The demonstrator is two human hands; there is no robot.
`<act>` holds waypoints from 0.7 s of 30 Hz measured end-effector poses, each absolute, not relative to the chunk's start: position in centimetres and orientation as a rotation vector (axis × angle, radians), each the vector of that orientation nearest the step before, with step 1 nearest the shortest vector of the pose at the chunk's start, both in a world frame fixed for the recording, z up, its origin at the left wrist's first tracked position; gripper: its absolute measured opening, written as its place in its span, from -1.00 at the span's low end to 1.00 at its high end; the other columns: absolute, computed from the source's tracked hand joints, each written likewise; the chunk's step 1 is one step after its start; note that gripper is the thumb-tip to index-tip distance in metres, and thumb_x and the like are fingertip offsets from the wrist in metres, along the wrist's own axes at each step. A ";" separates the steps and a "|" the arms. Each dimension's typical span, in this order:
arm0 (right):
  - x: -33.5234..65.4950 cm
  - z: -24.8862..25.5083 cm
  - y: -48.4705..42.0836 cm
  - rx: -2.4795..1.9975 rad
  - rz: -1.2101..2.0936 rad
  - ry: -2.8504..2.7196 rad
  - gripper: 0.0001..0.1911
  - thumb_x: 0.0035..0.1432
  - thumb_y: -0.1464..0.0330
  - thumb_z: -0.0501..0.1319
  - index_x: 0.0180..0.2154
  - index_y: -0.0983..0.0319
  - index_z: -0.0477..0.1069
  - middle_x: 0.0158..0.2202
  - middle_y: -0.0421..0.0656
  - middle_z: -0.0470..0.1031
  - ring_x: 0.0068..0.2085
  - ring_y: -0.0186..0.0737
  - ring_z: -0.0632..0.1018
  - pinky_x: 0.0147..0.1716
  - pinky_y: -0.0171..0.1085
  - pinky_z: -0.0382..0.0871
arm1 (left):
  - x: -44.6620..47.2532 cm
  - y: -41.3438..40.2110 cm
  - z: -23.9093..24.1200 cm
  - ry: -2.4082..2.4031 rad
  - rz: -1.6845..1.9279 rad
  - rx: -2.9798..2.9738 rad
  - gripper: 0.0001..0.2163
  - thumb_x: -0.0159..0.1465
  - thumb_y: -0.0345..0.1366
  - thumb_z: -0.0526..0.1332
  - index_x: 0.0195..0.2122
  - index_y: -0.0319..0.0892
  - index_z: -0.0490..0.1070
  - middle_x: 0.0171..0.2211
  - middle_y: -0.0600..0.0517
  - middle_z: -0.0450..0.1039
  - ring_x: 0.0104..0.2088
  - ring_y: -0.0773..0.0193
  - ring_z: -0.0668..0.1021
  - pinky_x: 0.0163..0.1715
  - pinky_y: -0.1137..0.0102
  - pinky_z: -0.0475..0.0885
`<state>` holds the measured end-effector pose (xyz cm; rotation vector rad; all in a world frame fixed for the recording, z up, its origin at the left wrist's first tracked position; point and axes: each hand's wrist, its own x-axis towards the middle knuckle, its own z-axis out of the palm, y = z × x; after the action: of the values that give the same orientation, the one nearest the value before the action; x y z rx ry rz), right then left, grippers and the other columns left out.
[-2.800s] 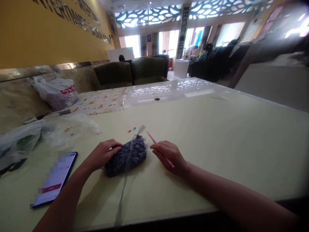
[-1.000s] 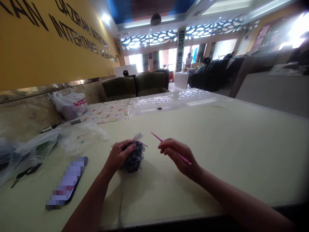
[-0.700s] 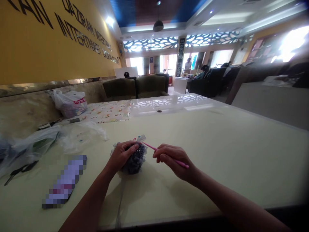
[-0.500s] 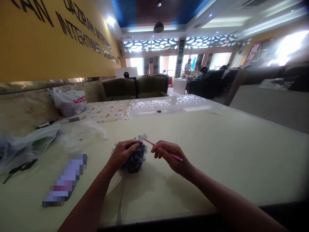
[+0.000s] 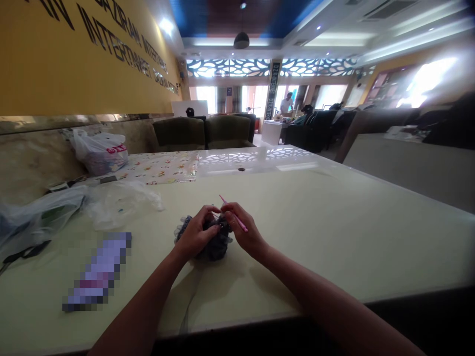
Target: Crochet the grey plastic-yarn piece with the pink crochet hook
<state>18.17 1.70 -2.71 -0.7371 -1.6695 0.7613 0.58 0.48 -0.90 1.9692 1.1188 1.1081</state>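
A dark grey ruffled crochet piece (image 5: 213, 244) sits on the pale yellow table (image 5: 334, 227), with a sheer ribbon (image 5: 189, 301) trailing from it toward the near edge. My left hand (image 5: 195, 232) is closed over the piece's left and top side. My right hand (image 5: 243, 227) presses against its right side, fingers pinched round a thin pink crochet hook (image 5: 233, 219) that slants up to the left. Both hands meet at the top of the piece.
A phone (image 5: 97, 272) lies at the near left. Crumpled clear plastic bags (image 5: 111, 202) and scissors (image 5: 22, 254) are further left. A white shopping bag (image 5: 98, 151) and patterned sheet (image 5: 159, 168) lie at the back. Sofas and people are beyond the table.
The piece was turned from lying flat into a bunch held by my left hand. My right hand with the pink hook moved left until it touches the piece.
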 end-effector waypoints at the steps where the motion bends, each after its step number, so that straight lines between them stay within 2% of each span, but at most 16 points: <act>1: 18.2 -3.0 1.8 -0.740 0.799 -1.671 -0.75 0.38 0.17 0.08 -0.10 0.20 0.37 -0.32 -0.20 0.40 -0.38 -0.33 0.40 -0.38 -0.33 0.34 | 0.7 0.4 -0.9 1.121 1.123 1.968 -0.70 0.24 -0.28 0.19 0.01 -0.13 0.33 -0.41 0.13 0.38 -0.35 0.29 0.47 -0.30 0.39 0.38; 4: 18.5 -3.4 2.0 -0.736 0.816 -1.696 -0.72 0.38 0.16 0.06 -0.04 0.20 0.36 -0.41 -0.26 0.34 -0.46 -0.36 0.33 -0.44 -0.35 0.27 | 0.9 0.3 -0.9 1.136 1.145 1.980 -0.71 0.26 -0.28 0.15 0.01 -0.12 0.26 -0.37 0.12 0.35 -0.33 0.30 0.46 -0.29 0.39 0.38; 7: 18.9 -3.2 2.0 -0.733 0.724 -1.733 -0.75 0.39 0.22 0.07 -0.03 0.20 0.37 -0.41 -0.26 0.31 -0.44 -0.36 0.32 -0.40 -0.34 0.25 | 0.8 0.3 -0.4 1.200 1.168 2.018 -0.71 0.20 -0.28 0.23 -0.05 -0.13 0.31 -0.28 0.05 0.38 -0.24 0.23 0.46 -0.17 0.31 0.38; 9: 19.3 -3.0 2.0 -0.729 0.691 -1.743 -0.77 0.39 0.25 0.06 -0.03 0.20 0.36 -0.40 -0.26 0.32 -0.44 -0.36 0.31 -0.38 -0.34 0.25 | 0.6 0.3 0.1 1.273 1.177 2.075 -0.77 0.16 -0.28 0.28 -0.15 -0.14 0.38 -0.23 -0.01 0.40 -0.17 0.15 0.45 -0.10 0.25 0.34; 12: 19.8 -2.8 2.0 -0.724 0.670 -1.748 -0.78 0.40 0.27 0.04 -0.03 0.19 0.36 -0.42 -0.27 0.30 -0.45 -0.36 0.31 -0.40 -0.35 0.25 | 0.4 0.1 0.7 1.338 1.153 2.245 -0.92 0.23 -0.27 0.24 -0.33 -0.14 0.45 -0.27 -0.04 0.43 -0.15 0.11 0.45 -0.08 0.23 0.33; 15: 20.2 -2.8 2.1 -0.720 0.641 -1.760 -0.79 0.39 0.28 0.05 -0.04 0.19 0.37 -0.41 -0.26 0.31 -0.43 -0.34 0.33 -0.40 -0.34 0.25 | 0.4 -0.3 0.9 1.332 1.206 2.275 -0.86 0.30 -0.28 0.17 -0.37 -0.15 0.46 -0.33 0.00 0.45 -0.23 0.19 0.48 -0.18 0.32 0.34; 17: 20.3 -2.7 2.1 -0.723 0.610 -1.762 -0.79 0.39 0.29 0.05 -0.04 0.19 0.37 -0.39 -0.24 0.34 -0.41 -0.34 0.35 -0.38 -0.33 0.27 | 0.7 -0.7 0.8 1.359 1.236 2.219 -0.83 0.32 -0.27 0.16 -0.39 -0.17 0.45 -0.41 0.05 0.44 -0.36 0.27 0.46 -0.30 0.37 0.31; 19: 20.3 -2.7 2.1 -0.727 0.580 -1.754 -0.80 0.39 0.31 0.05 -0.05 0.19 0.38 -0.36 -0.22 0.37 -0.40 -0.34 0.36 -0.35 -0.33 0.28 | 1.1 -1.3 0.7 1.410 1.216 2.203 -0.76 0.31 -0.22 0.18 -0.48 -0.18 0.41 -0.56 0.11 0.36 -0.51 0.33 0.36 -0.42 0.39 0.21; 21: 20.3 -2.7 2.1 -0.729 0.552 -1.744 -0.80 0.39 0.33 0.05 -0.05 0.19 0.38 -0.35 -0.22 0.38 -0.40 -0.35 0.36 -0.34 -0.33 0.29 | 1.6 -1.8 0.6 1.439 1.162 2.185 -0.69 0.25 -0.17 0.26 -0.59 -0.18 0.36 -0.64 0.14 0.27 -0.57 0.36 0.26 -0.47 0.38 0.09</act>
<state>20.27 2.07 -2.71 -0.7287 -1.7435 0.5522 1.62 -1.85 0.65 2.1848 1.4386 1.1620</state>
